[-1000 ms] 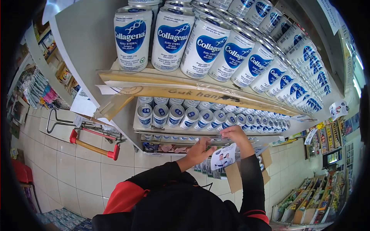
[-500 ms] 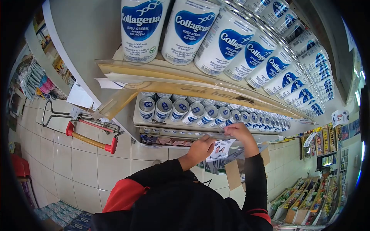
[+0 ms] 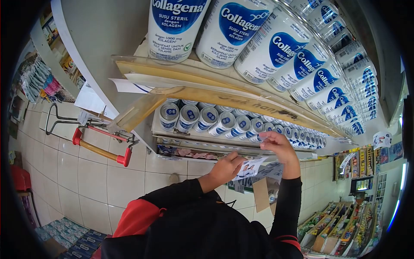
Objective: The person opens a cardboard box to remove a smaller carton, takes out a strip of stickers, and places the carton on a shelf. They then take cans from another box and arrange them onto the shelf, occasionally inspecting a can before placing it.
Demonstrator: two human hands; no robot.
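Observation:
My left hand (image 3: 225,169) is closed around the left edge of a small printed card (image 3: 250,167) showing pictures of people. My right hand (image 3: 279,147) is up and to the right of the card, thumb and fingers pinched together. Whatever is in that pinch is too small or too clear to make out. Both hands are in front of the lower shelf, where short white and blue cans (image 3: 188,116) stand in rows. Above, a row of Collagena milk cans (image 3: 235,32) lines the upper shelf.
A yellowed shelf strip (image 3: 207,97) hangs partly loose along the upper shelf edge. At left stands a trolley with a red and yellow handle (image 3: 102,149). An open cardboard box (image 3: 261,194) sits on the floor beyond my right arm. Stocked product shelves (image 3: 345,224) are at right.
My right hand has shifted slightly right, away from the card. The left hand still grips the card. The view has moved a little, so the upper cans appear larger and farther right.

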